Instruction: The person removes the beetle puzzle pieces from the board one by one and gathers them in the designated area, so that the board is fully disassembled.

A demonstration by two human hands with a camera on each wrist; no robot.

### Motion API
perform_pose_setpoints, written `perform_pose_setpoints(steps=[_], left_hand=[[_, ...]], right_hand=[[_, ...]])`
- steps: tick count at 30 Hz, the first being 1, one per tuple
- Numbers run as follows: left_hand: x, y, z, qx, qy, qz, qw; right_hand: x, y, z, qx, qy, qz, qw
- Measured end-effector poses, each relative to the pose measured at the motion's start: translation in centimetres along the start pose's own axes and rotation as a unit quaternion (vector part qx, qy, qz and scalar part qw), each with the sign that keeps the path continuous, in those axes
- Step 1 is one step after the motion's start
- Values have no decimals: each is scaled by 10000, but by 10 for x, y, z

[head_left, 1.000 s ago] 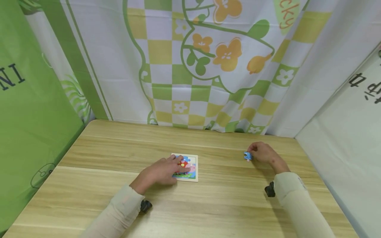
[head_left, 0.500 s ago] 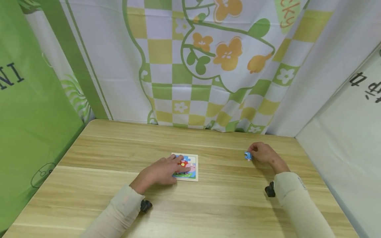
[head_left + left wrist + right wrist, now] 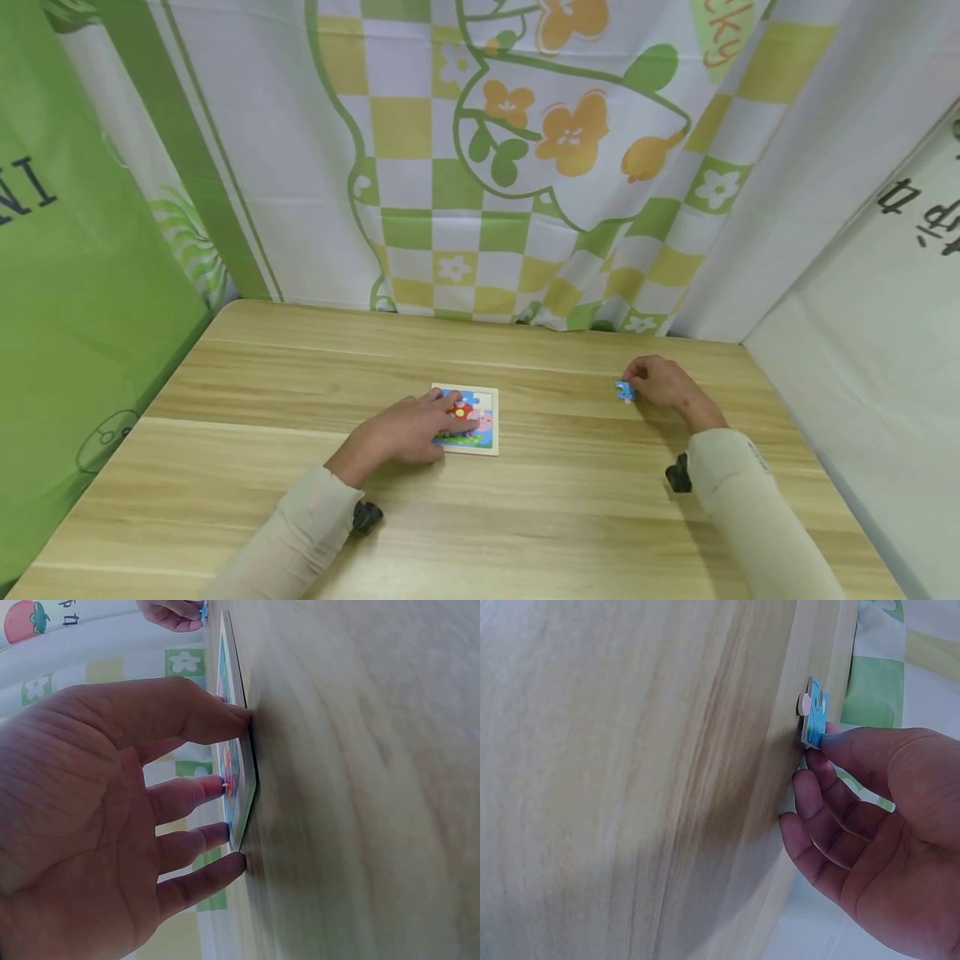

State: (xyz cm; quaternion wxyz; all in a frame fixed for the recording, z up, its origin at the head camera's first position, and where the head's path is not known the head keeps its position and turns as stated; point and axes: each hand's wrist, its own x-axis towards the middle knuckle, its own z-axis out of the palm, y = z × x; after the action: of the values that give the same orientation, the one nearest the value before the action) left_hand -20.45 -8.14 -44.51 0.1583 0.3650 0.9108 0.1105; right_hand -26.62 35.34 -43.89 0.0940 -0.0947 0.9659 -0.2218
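Your right hand [image 3: 663,385] pinches the blue puzzle piece [image 3: 625,390] by its edge, right side of the desk [image 3: 570,492]; well apart, your left hand [image 3: 408,429] spreads across the framed puzzle [image 3: 496,423]. Careful: that slim grip could let the piece twist or drop, and uneven left-hand pressure might skid the frame!

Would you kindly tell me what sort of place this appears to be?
Probably a curtained-off tabletop workspace: a wooden table with a framed puzzle, a flower-printed curtain behind, and a green sheet at its left.
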Motion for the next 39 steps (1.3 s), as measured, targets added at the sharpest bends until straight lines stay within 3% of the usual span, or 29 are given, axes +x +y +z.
perform_pose_setpoints(steps=[9, 15, 26, 31, 39], left_hand=[[-2, 3, -3, -86, 2, -89, 9999], [-2, 5, -3, -115, -57, -201, 9997], [-5, 6, 2, 161, 122, -164, 9997], [-6, 5, 3, 272, 228, -91, 9993], [-9, 7, 5, 545, 361, 11, 9979]], right_hand=[[1, 1, 1, 30, -29, 72, 10000], [-2, -11, -1, 45, 28, -27, 10000], [7, -69, 6, 139, -2, -789, 9968], [15, -96, 24, 79, -22, -1292, 9916], [17, -133, 56, 277, -496, -1587, 9857]])
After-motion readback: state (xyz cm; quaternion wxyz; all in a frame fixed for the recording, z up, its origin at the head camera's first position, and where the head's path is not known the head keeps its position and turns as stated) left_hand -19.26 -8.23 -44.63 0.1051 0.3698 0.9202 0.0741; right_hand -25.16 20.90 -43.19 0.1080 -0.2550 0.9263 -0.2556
